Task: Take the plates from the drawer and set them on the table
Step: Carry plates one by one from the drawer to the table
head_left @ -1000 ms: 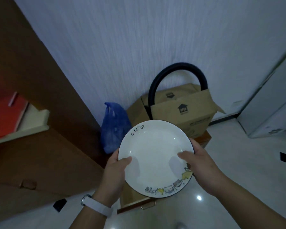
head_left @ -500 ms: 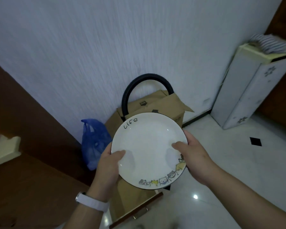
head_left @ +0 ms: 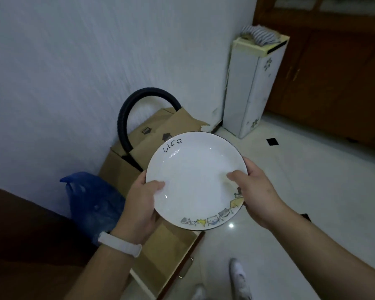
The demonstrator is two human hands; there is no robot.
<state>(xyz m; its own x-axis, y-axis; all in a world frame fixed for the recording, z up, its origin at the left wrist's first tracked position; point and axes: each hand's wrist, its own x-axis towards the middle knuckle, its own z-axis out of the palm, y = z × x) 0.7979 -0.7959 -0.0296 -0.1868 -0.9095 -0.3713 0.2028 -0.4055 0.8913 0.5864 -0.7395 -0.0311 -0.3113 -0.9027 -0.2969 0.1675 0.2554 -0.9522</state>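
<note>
As my view swung right across the last second, the brown cabinet side and its shelf slid off the left edge while the tall white cabinet (head_left: 250, 87) and the wooden doors behind it came in on the right, which I took to mean I was turning away from the drawer to carry the plate toward a table I could not yet see. Going left to right, my left hand (head_left: 142, 204) gripped the near-left rim, thumb lying on the white face and fingers hidden underneath; the plate (head_left: 195, 180) hung in the air between my hands, above the open drawer (head_left: 167, 256) and the cardboard box (head_left: 152, 135); my right hand (head_left: 254, 195) clamped the right rim the same way. Being round, the plate had no long axis, but it tilted face-up toward me, "Life" at the far edge, cartoon cats nearest me.
</note>
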